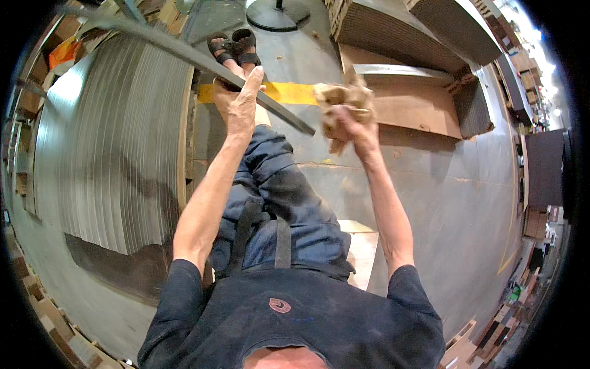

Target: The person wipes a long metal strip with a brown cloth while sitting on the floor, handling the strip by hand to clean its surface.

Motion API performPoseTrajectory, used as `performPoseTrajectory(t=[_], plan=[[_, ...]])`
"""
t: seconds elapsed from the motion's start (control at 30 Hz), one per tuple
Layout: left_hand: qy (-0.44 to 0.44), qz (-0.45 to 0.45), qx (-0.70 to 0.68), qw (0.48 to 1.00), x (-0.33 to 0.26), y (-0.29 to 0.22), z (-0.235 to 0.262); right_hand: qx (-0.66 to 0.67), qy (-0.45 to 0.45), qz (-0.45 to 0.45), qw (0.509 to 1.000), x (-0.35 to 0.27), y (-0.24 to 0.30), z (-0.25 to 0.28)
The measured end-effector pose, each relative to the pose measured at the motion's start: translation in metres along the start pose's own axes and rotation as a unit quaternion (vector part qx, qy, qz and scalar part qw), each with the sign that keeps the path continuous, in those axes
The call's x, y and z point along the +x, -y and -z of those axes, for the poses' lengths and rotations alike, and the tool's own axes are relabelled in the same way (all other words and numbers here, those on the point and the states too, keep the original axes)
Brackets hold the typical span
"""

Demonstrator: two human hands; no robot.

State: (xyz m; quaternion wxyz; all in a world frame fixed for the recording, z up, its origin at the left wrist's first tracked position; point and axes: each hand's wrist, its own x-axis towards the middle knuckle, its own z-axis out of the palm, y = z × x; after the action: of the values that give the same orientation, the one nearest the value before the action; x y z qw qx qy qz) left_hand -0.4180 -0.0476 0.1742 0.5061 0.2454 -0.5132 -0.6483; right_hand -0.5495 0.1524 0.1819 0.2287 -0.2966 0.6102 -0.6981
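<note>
My left hand (239,103) is closed round a long grey metal bar (178,56), its thumb lying along the top side. From the upper left the bar slants down to a free end just short of my right hand. My right hand (351,126) grips a crumpled tan cloth (345,101), slightly smeared by motion. A small gap separates the cloth from the bar's end. Below the bar stretch my legs in dark blue trousers (276,166), with black sandals (244,42) on the feet.
On the left stands a large stack of grey metal strips (104,135). Brown stacked sheets (393,37) and a cardboard-lined tray (418,111) with a shiny metal piece (402,72) lie at upper right. A round black base (278,17) sits beyond the yellow floor line (292,94).
</note>
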Motion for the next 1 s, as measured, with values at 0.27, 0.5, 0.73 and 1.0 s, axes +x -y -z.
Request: performPoseTrajectory(t=[0.27,0.5,0.73,1.0], plan=[[-0.018,-0.051,-0.055,0.997,-0.011,-0.005,-0.016,-0.427,0.083,0.333,0.836,0.017,-0.041,-0.041],[-0.033,-0.179,0.227,0.957,0.019,-0.090,0.076,-0.408,-0.004,-0.259,0.875,-0.021,-0.081,0.052],[0.030,-0.009,0.439,0.898,-0.065,-0.123,0.183,-0.366,-0.027,-0.299,0.881,-0.086,-0.162,0.128],[-0.009,0.103,0.524,0.846,-0.110,-0.099,0.226,-0.336,0.056,-0.249,0.907,-0.081,-0.182,0.083]])
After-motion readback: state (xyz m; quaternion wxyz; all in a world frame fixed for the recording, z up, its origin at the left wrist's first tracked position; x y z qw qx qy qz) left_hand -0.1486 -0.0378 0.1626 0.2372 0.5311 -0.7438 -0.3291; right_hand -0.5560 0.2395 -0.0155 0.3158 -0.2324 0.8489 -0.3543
